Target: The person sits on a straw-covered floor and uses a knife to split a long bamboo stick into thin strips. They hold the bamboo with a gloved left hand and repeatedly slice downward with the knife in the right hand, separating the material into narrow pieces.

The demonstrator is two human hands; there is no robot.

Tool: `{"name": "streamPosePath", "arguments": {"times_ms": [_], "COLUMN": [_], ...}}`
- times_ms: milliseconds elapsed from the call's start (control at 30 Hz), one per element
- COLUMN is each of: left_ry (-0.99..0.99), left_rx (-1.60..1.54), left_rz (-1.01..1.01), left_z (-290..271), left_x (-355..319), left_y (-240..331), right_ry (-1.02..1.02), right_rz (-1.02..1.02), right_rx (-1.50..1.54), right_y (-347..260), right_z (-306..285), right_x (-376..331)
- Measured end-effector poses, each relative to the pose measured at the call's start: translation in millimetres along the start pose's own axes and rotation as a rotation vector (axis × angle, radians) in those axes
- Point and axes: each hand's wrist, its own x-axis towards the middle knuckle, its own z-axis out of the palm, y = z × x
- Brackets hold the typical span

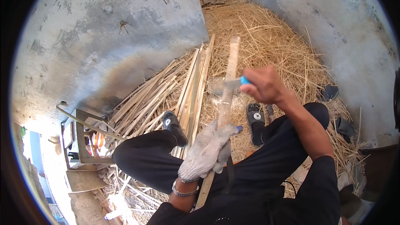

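Left hand: the left hand (pixel 207 150), in a grey knit glove, is wrapped around the lower part of the bamboo stick (pixel 226 96); a metal bracelet (pixel 184 191) sits on the wrist.
Right hand: the right hand (pixel 266 85), bare, is clenched on the blue handle of a knife (pixel 228 85).
Bamboo stick: held tilted, lower end at the person's lap, upper end pointing away over the straw (pixel 266 37); it runs between the knees.
Knife: the flat blade lies across the stick, touching it above the gloved hand.
Split strips: a bundle of bamboo strips (pixel 175 96) lies on the floor just left of the stick, fanning toward the wall (pixel 104 37).
Legs: black trousers (pixel 266 171); a black sandal (pixel 174 127) on the left foot, another (pixel 255 116) on the right.
Wooden frame: a small wooden frame (pixel 81 141) stands at far left.
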Motion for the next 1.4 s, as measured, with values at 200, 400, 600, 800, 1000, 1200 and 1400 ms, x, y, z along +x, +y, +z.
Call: {"name": "streamPosePath", "arguments": {"times_ms": [200, 400, 600, 800, 1000, 1200, 1400], "left_ry": [-0.027, -0.286, -0.098, -0.241, -0.329, -0.194, -0.289], "left_rx": [-0.008, 0.087, -0.301, -0.504, -0.522, -0.509, -0.656], "left_rz": [-0.001, -0.07, 0.209, 0.089, 0.082, 0.095, 0.081], "left_z": [-15, -6, -20, -16, -13, -15, -15], "left_x": [-5, -6, 2, -6, -10, -10, -11], "left_y": [-3, -4, -10, -18, -34, -31, -33], "right_ry": [0.028, 0.384, 0.158, 0.128, 0.21, 0.174, 0.029], "right_rz": [-0.024, 0.523, -0.073, -0.035, 0.294, 0.012, 0.025], "right_rx": [-0.224, -0.254, 0.023, -0.094, -0.29, 0.023, -0.168], "right_y": [15, 77, -6, -10, 26, -9, -9], "right_z": [24, -24, 3, 4, -20, -11, 11], "right_x": [-9, 5, 11, 10, 10, 8, 5]}}
